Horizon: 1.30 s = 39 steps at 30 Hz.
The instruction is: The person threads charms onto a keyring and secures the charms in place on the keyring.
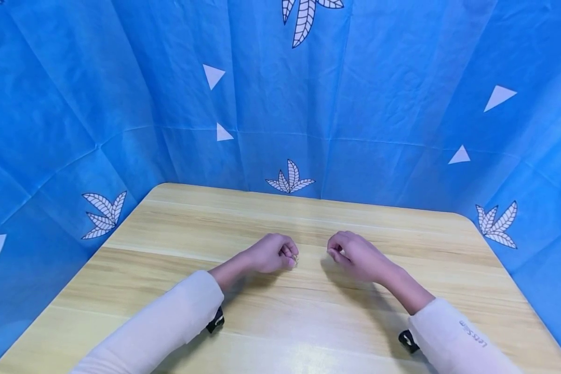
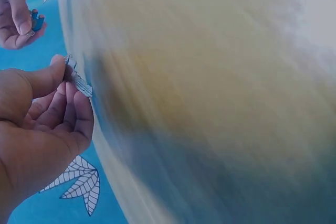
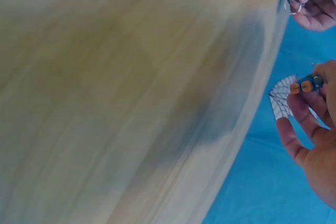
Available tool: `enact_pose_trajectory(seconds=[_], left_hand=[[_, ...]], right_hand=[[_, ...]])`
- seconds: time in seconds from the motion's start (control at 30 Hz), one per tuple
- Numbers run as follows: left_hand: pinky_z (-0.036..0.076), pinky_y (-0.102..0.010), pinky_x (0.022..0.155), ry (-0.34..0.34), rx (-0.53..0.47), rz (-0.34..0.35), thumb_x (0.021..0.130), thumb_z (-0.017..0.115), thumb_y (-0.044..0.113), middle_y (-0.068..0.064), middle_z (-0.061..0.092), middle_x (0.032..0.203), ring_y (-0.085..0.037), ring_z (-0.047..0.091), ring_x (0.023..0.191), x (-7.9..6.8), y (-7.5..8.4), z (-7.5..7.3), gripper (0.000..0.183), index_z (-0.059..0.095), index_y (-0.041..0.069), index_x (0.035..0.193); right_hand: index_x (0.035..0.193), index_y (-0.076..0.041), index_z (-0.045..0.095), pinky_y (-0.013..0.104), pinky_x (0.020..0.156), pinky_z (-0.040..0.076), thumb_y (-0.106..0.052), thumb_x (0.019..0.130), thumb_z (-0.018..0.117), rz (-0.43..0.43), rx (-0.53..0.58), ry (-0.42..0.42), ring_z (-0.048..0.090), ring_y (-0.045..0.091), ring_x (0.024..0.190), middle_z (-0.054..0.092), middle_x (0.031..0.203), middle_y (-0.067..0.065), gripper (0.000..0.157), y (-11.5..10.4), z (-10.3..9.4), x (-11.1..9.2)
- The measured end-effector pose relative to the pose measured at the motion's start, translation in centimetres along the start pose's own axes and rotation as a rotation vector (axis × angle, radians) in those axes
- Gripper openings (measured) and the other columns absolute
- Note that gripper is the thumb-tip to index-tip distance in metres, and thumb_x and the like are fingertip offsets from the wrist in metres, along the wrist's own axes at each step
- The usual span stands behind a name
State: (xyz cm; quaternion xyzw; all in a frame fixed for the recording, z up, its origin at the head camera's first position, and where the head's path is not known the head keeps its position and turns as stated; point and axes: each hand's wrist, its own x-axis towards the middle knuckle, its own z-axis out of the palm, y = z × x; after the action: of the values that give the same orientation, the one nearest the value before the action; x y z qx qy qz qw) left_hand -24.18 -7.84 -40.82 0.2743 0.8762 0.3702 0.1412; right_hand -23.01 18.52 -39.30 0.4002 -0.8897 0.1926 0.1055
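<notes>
My left hand (image 1: 271, 253) is over the middle of the table, to the left of my right hand. Its thumb and fingers pinch a small silvery metal piece (image 2: 81, 85) with a flat ridged end. A thin ring (image 3: 287, 4) hangs on that piece in the right wrist view. My right hand (image 1: 362, 257), its fingers curled, pinches a small dark teal trinket (image 3: 307, 85) with two orange ends. The same trinket (image 2: 37, 22) shows in the left wrist view with a small loop near it. In the head view the right fingers hide it. A gap separates the hands.
Both hands are above a pale wood-grain table (image 1: 304, 306) with rounded far corners. Blue cloth (image 1: 280, 98) with white leaves and triangles hangs behind it and along both sides. Black wrist straps (image 1: 216, 320) show under the light sleeves (image 1: 163, 322).
</notes>
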Motion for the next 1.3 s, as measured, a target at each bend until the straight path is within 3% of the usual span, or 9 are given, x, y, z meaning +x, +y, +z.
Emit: enact_pose_trajectory(seconds=[0.2,0.43,0.6,0.87,1.1,1.3], left_hand=[[0.052,-0.024,0.072,0.083,-0.165,-0.041,0.085,0.07,0.004,0.001,0.065,0.085,-0.012,0.06,0.08,0.4,0.6,-0.7,0.015,0.065,0.007,0.099],[0.054,-0.03,0.068,0.184,-0.324,-0.062,0.088,0.068,0.009,-0.002,0.067,0.088,-0.017,0.062,0.08,0.8,1.6,-1.7,0.015,0.067,0.009,0.103],[0.054,-0.033,0.07,0.223,-0.347,-0.031,0.089,0.067,0.013,-0.002,0.067,0.09,-0.018,0.063,0.081,1.1,2.5,-2.3,0.019,0.068,0.009,0.107],[0.052,-0.05,0.078,0.252,-0.427,0.018,0.088,0.069,0.019,-0.002,0.069,0.092,-0.021,0.064,0.082,1.2,4.1,-2.6,0.021,0.068,0.013,0.107],[0.052,-0.048,0.072,0.276,-0.433,0.075,0.088,0.068,0.02,-0.005,0.068,0.093,-0.026,0.063,0.081,1.0,5.8,-2.4,0.026,0.067,0.01,0.111],[0.052,-0.051,0.073,0.302,-0.451,0.123,0.086,0.07,0.023,-0.003,0.068,0.091,-0.023,0.063,0.079,1.3,5.9,-1.9,0.023,0.068,0.014,0.107]], right_hand=[[0.091,-0.01,0.06,0.027,0.07,0.049,-0.011,0.095,0.057,0.068,0.076,0.05,0.052,0.006,0.08,0.055,0.084,-0.009,0.005,0.1,-0.4,0.3],[0.094,-0.01,0.059,0.029,0.077,0.05,-0.016,0.098,0.053,0.08,0.171,0.118,0.053,0.008,0.086,0.055,0.087,-0.009,0.009,-0.1,-0.7,0.9],[0.095,-0.011,0.058,0.034,0.08,0.05,-0.018,0.099,0.052,0.076,0.227,0.181,0.053,0.009,0.088,0.055,0.087,-0.007,0.01,-0.7,-0.9,1.4],[0.095,-0.011,0.058,0.032,0.071,0.048,-0.018,0.099,0.051,0.08,0.289,0.261,0.052,0.01,0.08,0.053,0.084,-0.005,0.011,-1.8,-1.4,2.0],[0.096,-0.009,0.059,0.028,0.072,0.046,-0.014,0.098,0.052,0.08,0.329,0.313,0.052,0.01,0.081,0.054,0.085,-0.005,0.009,-2.8,-2.0,2.1],[0.095,-0.014,0.059,0.028,0.073,0.048,-0.016,0.097,0.054,0.102,0.349,0.337,0.055,0.01,0.082,0.056,0.085,-0.006,0.006,-2.9,-2.0,1.9]])
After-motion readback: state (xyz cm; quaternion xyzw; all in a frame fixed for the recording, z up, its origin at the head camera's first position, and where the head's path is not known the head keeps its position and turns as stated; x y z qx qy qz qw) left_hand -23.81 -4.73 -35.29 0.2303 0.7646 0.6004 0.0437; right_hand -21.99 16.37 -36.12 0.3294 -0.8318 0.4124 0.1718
